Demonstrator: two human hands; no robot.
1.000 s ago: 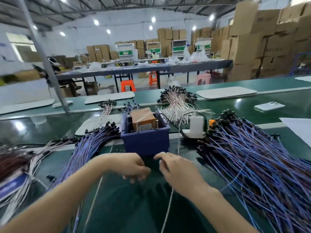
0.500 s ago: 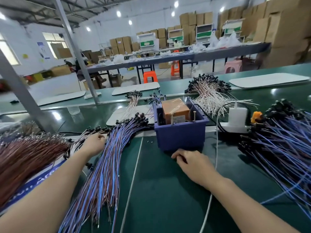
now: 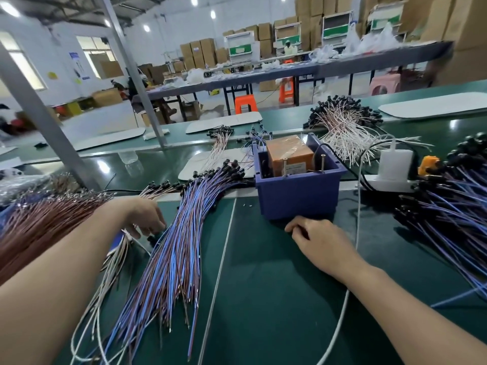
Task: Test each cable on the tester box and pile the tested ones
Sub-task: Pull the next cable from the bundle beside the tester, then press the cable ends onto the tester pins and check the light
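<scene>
- Two hands, two jobs: my left hand (image 3: pixel 143 219) is out at the laid-down cables, while my right hand (image 3: pixel 320 242) waits just in front of the tester box (image 3: pixel 297 196).
- Left fingers (image 3: pixel 154 227) curl down among the cable ends, with the blue bundle (image 3: pixel 179 254) just to their right and the brown cables (image 3: pixel 39 227) to their left. Whether they pinch a cable I cannot tell (the tips are buried in wires).
- That bundle lies straight and gathered, so I take it for the tested pile, kept close on my left.
- Right hand rests on the bench (image 3: pixel 263 299), fingers loosely curled, holding nothing. I judge it stays by the box so the next cable reaches the pins (image 3: pixel 322 163) quickly.
- Loose heap (image 3: pixel 453 214), off to the right of that hand, looks like the untested stock.
- One second ago both hands were together before the box. Half a second ago the left was already out at the pile, and the right has kept its place.
</scene>
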